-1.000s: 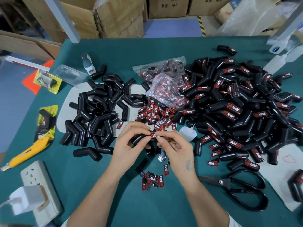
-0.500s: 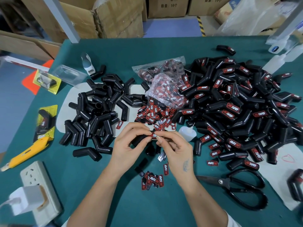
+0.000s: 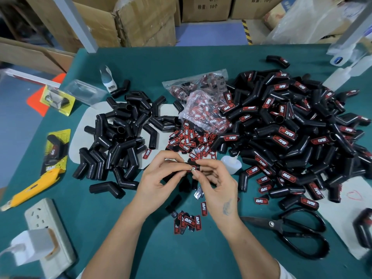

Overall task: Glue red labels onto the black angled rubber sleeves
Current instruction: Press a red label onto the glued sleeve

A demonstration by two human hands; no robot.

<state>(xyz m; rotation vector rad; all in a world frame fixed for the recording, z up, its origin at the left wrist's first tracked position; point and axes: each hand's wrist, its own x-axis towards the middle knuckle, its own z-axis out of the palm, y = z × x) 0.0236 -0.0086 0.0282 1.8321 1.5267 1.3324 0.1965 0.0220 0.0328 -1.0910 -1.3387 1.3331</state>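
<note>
Right hand [image 3: 218, 188] fingers now more spread.

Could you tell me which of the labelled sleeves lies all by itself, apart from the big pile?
The labelled sleeve at the far edge of the table, beyond the big pile; bare green table surrounds it, while the others lie heaped together.

Even, fairly bright overhead light falls on the green tabletop [image 3: 201, 63], leaving only soft, short shadows under the two forearms and beneath the black scissors [image 3: 298, 232], while dull highlights glint on the heaped black rubber sleeves [image 3: 291, 133] to the right of the tabletop's centre. The wide-angle lens bows the tabletop's far edge and stretches things at its corners, where the white power strip [image 3: 48, 234], the yellow utility knife [image 3: 34, 188] and the plastic bottles [image 3: 346, 73] smear into blur. The middle of the tabletop is sharp enough to read the label lettering, though slightly soft throughout.
</note>
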